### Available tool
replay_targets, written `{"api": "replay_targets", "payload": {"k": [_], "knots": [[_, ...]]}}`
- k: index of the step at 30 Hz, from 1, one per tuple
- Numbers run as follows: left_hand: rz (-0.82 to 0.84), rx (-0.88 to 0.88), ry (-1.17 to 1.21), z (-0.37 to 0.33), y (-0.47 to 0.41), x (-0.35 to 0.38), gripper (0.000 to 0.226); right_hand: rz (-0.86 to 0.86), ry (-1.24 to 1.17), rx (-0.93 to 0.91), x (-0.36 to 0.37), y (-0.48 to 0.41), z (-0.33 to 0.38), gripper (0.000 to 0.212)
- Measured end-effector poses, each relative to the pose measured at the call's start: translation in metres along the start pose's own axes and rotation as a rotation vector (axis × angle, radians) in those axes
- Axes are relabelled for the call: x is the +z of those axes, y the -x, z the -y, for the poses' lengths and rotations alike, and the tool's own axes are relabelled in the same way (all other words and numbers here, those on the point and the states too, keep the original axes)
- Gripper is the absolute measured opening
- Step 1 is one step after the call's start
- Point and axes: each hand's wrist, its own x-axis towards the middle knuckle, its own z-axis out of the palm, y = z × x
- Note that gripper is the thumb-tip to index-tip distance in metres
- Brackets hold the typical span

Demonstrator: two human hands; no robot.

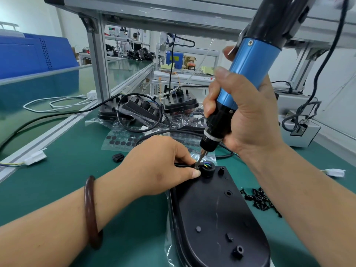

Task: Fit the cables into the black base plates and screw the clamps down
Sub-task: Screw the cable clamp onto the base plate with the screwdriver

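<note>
A black oval base plate lies on the green mat in front of me, on a clear plastic bag. At its far end a black cable with coloured wires enters a round collar. My left hand pinches the cable and clamp at that collar. My right hand grips a blue and black electric screwdriver, held nearly upright. Its bit touches down at the clamp beside my left fingertips.
A heap of black screws lies right of the plate. Further base plates with cables in bags are piled behind. A small black clamp part and white connectors lie on the mat. A grey box stands right.
</note>
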Motion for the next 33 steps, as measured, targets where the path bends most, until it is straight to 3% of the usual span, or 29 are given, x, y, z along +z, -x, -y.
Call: {"api": "replay_targets", "payload": {"k": [11,17,33], "knots": [[-0.029,0.046,-0.106,0.0,0.003,-0.001,0.019,0.14,0.028,-0.057,0.0,-0.007,-0.006,0.03],[-0.04,0.046,-0.101,0.004,0.002,0.0,0.026,0.194,-0.016,-0.028,-0.002,-0.01,-0.008,0.047],[-0.043,0.004,-0.123,-0.001,0.003,0.0,0.022,0.249,-0.043,0.062,0.004,-0.012,-0.006,0.038]]}}
